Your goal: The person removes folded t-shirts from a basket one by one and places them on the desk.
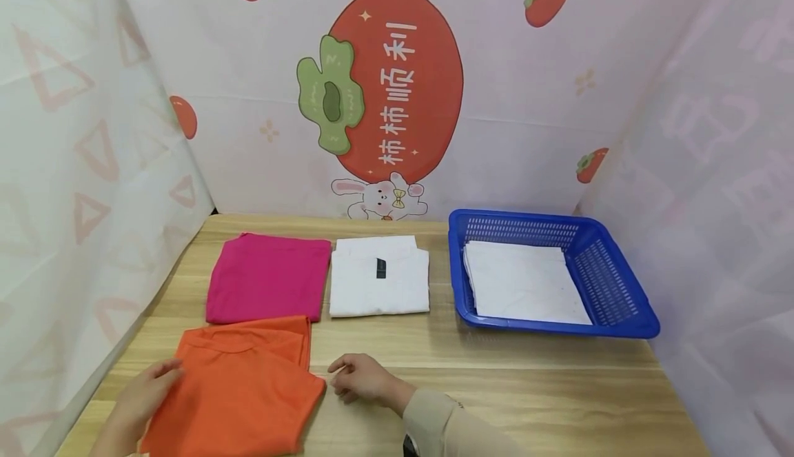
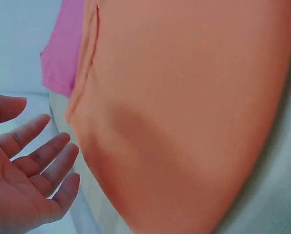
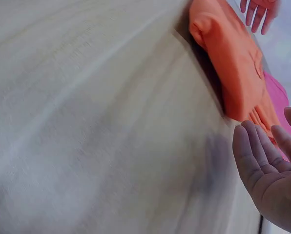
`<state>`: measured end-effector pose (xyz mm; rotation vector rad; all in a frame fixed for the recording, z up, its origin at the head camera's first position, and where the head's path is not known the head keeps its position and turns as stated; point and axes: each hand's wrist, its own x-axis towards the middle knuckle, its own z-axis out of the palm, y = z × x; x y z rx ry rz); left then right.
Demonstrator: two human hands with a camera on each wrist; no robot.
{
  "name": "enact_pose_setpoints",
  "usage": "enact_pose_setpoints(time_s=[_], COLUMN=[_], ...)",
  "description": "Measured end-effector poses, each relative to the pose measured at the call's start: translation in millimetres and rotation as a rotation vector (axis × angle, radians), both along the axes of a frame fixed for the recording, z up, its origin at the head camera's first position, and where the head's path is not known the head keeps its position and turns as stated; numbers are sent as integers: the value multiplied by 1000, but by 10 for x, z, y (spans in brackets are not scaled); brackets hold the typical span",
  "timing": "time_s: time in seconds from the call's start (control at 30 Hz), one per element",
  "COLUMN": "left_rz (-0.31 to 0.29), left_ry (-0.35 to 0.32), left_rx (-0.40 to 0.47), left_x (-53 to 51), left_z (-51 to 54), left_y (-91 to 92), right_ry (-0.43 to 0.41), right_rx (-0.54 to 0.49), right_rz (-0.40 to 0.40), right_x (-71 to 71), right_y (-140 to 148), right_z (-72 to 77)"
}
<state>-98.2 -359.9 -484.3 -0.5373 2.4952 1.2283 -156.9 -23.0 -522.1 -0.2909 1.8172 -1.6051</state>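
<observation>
An orange T-shirt point(image 1: 238, 395), partly folded with its neckline toward the back, lies on the near left of the table. Beside its left edge hovers my left hand point(image 1: 144, 396), fingers relaxed and holding nothing; the left wrist view shows that hand point(image 2: 28, 170) apart from the orange cloth point(image 2: 184, 97). Just off the shirt's right corner is my right hand point(image 1: 366, 379), its fingers loosely bent around nothing. In the right wrist view this hand point(image 3: 272, 170) has its palm facing the orange shirt point(image 3: 228, 58).
Behind the orange shirt lies a folded magenta garment point(image 1: 269, 278). A folded white shirt point(image 1: 380, 291) with a dark label sits to its right. Farther right, a blue plastic basket point(image 1: 611, 285) holds folded white cloth point(image 1: 524, 281). Printed curtains point(image 1: 509, 119) enclose the wooden table point(image 1: 527, 388).
</observation>
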Motion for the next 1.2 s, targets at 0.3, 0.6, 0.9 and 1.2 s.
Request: enact_pose_setpoints(time_s=[0.3, 0.6, 0.9, 1.2], left_rz=[-78, -186, -288, -374], left_ry=[128, 183, 242, 288], left_rx=[98, 154, 232, 229], left_x=[-280, -537, -939, -1221], left_z=[231, 431, 491, 520], left_y=[418, 931, 1541, 2138], right_ry=[67, 131, 194, 265], right_rx=[24, 25, 59, 68], right_rz=[-47, -97, -160, -223], right_x=[-204, -376, -537, -583], right_y=[250, 646, 1122, 1499], right_z=[206, 436, 653, 785])
